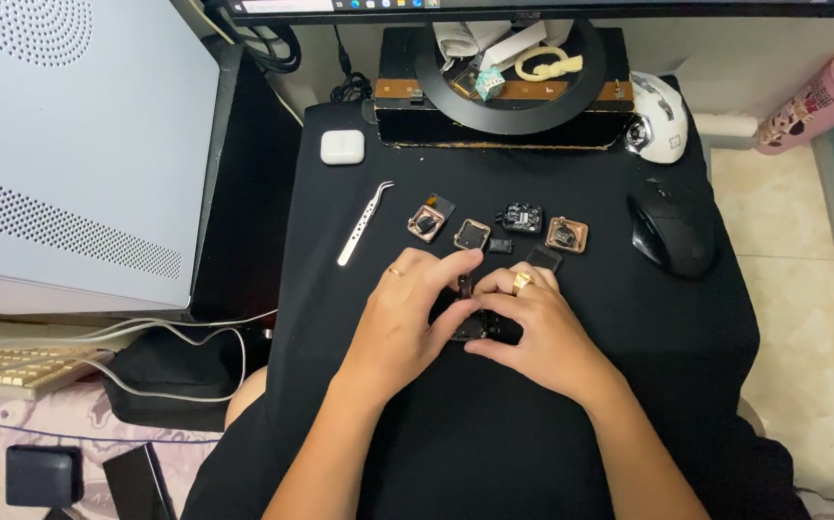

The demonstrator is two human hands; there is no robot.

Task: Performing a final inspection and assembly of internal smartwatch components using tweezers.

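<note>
2 hands, left (407, 323) and right (533, 327), fingers pinching small black watch module (470, 327) over black mat (629, 366); mid-disassembly; tweezers (364, 223) near, next move needs fine grip.

Monitor screen (533, 5), thin strip w/ dark bezel, along top edge of frame, center-right; no pkgs visible.

I see even, bright overhead light, soft shadows under my hands (475, 323), sharp focus, and slight edge stretching.
</note>
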